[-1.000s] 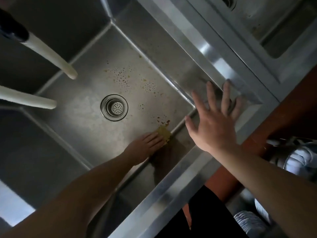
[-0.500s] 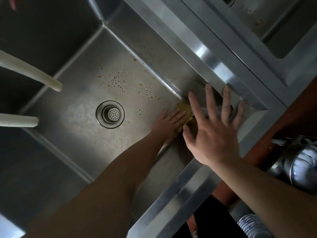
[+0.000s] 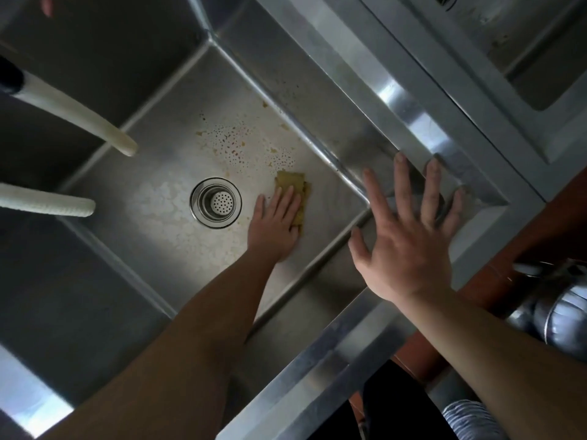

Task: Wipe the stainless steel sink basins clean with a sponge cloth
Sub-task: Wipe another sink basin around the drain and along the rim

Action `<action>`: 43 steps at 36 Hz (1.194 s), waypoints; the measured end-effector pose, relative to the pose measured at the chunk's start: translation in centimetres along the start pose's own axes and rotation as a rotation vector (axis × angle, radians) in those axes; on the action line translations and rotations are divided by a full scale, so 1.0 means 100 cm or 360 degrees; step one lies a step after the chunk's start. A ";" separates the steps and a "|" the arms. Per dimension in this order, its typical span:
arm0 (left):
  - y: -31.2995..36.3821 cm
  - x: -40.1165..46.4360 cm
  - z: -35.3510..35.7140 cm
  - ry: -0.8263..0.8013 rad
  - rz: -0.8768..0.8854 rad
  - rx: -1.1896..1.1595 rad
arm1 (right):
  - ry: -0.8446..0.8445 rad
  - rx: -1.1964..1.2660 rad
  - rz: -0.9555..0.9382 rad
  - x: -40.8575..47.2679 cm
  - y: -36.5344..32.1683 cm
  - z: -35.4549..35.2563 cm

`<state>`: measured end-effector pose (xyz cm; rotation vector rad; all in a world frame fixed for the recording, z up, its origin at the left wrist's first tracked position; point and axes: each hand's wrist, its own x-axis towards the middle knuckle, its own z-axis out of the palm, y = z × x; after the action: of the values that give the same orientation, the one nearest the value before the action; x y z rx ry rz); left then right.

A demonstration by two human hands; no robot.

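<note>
In the sink basin, left hand presses the sponge cloth, lengthwise beside the drain.

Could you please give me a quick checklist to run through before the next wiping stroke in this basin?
1. Sponge cloth flat on the basin floor under the left hand: ok.
2. Brown spots beyond the cloth wiped: not ok.
3. Pale residue left of the drain strainer cleared: not ok.
4. Right hand spread open, out of the cloth's path: ok.
5. Two white hoses clear of the left hand: ok.
6. Water running: cannot tell.
</note>
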<state>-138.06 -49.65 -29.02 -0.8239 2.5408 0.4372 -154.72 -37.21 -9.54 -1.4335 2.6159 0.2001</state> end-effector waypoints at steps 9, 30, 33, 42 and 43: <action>-0.064 -0.054 0.011 0.0057 -0.0230 0.0079 | -0.0036 -0.0008 -0.0001 0.001 -0.001 -0.001; 0.020 -0.046 0.019 -0.0175 0.0694 0.0205 | -0.0013 -0.0004 0.0012 0.001 0.000 0.003; -0.016 -0.059 0.017 -0.0161 0.0791 0.0373 | -0.0013 -0.0022 0.0010 0.002 -0.001 0.002; -0.092 -0.079 0.002 -0.0082 0.0399 0.0628 | -0.0039 -0.0054 0.0024 0.003 -0.001 0.003; -0.085 -0.080 0.002 -0.0108 0.0341 0.0537 | -0.0042 -0.0056 0.0030 0.003 -0.002 0.003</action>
<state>-126.95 -52.33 -26.64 -0.4087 2.5497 0.0910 -154.72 -37.48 -9.86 -1.4079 2.6186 0.2670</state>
